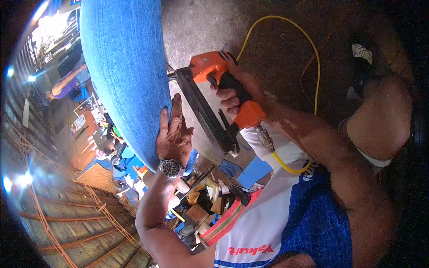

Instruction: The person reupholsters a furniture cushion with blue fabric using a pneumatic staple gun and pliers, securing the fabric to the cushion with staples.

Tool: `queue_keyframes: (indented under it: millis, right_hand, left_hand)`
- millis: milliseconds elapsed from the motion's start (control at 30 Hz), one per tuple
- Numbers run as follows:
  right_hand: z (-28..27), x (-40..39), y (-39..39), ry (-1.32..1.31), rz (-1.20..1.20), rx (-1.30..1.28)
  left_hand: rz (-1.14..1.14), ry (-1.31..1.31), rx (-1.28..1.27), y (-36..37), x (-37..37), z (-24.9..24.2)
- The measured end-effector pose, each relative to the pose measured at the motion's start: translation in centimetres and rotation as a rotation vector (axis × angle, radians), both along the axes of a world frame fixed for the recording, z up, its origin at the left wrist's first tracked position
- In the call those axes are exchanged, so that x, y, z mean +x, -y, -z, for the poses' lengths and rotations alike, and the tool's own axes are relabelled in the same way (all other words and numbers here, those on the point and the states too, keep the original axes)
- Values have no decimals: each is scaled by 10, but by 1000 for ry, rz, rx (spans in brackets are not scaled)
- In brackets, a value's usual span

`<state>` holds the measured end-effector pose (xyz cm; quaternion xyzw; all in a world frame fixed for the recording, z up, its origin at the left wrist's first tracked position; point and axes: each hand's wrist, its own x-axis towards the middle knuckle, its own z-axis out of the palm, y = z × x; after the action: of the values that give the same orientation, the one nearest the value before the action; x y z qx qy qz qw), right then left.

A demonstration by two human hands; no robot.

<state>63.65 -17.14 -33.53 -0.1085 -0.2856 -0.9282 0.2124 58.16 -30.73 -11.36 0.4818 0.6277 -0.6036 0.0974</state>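
The right hand (232, 96) gripped the orange-and-black pneumatic staple gun (214, 96), its nose against the big blue fabric cushion (123, 71). The left hand (173, 134), fingers spread, pressed flat on that cushion's edge. A yellow air hose (315, 67) trailed off the gun's base.

The left hand (173, 134) lies flat on the edge of the cushion (125, 76), a watch (170, 168) on its wrist. Just right of it, the right hand (234, 96) grips the stapler (219, 98), whose nose touches the cushion's edge. A hose (286, 165) runs from the stapler's base, looping behind the right arm. Scraps (210, 196) lie on the floor (201, 27) below the hands.
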Motion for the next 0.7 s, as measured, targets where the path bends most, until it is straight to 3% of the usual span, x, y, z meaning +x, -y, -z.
queue_keyframes:
  millis: [267,467,533,633,700]
  right_hand:
    - [-1,-10,-3,42,17,-149]
    - [4,-18,-58,82,2,390]
    - [21,-24,-81,242,128,911]
    - [55,-34,-90,305,382,1750]
    - [57,-30,-98,178,670,2367]
  left_hand:
    - [2,-8,33,7,-2,0]
    - [-166,293,214,-17,6,-16]
    - [-309,548,397,-31,11,-35]
    - [-156,671,952,-10,4,-69]
    - [-123,417,1201,1,1,-98]
